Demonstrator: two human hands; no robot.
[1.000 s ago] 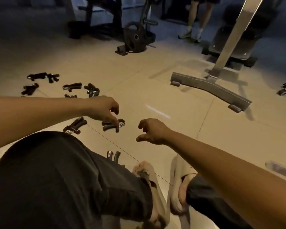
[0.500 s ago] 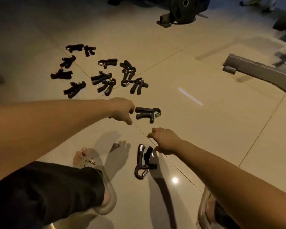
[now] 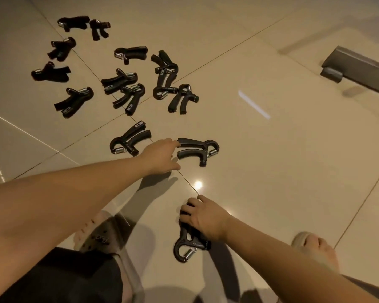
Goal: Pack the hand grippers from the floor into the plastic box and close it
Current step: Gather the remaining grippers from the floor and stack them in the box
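Tiled floor (image 3: pixel 282 204) | step: gathering | right hand (image 3: pixel 205 217) clasps nearest hand gripper (image 3: pixel 187 246) | left hand (image 3: pixel 160 155) unclenched, touching second gripper (image 3: pixel 197 148) | next, likely: pinch, lift both | plastic box unseen

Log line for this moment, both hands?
left hand: touches middle gripper | right hand: grips near gripper | box: not in view

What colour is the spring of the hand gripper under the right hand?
Silver spring, black hand gripper; head view.
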